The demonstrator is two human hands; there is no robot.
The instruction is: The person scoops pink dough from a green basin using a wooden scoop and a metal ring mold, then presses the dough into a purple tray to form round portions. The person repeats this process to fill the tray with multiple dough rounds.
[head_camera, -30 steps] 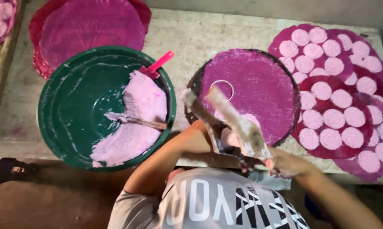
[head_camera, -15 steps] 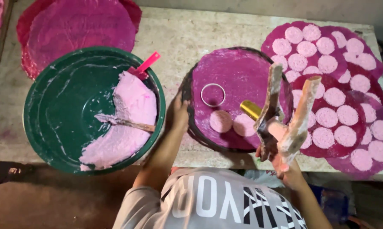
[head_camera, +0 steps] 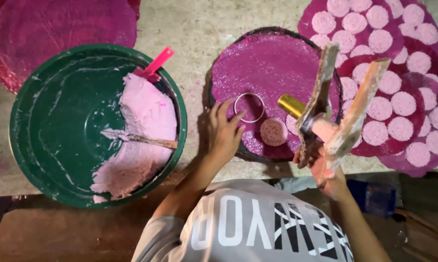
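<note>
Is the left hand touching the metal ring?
Touching. Head view shows the left hand's fingertips resting on the metal ring's rim, on the purple disc.

Grey tee, bare arms, seen from right overhead.

The person is wearing a light grey short-sleeved T-shirt (head_camera: 257, 223), and big block lettering is running across the chest: white letters on one side, black ones on the other, reading upside down from this angle. The sleeve on the left side is ending well above the elbow, so both forearms are showing bare. The left hand (head_camera: 226, 133) and right hand (head_camera: 325, 167) are gloveless, with no ring, watch or band showing on the fingers or wrists.
</note>
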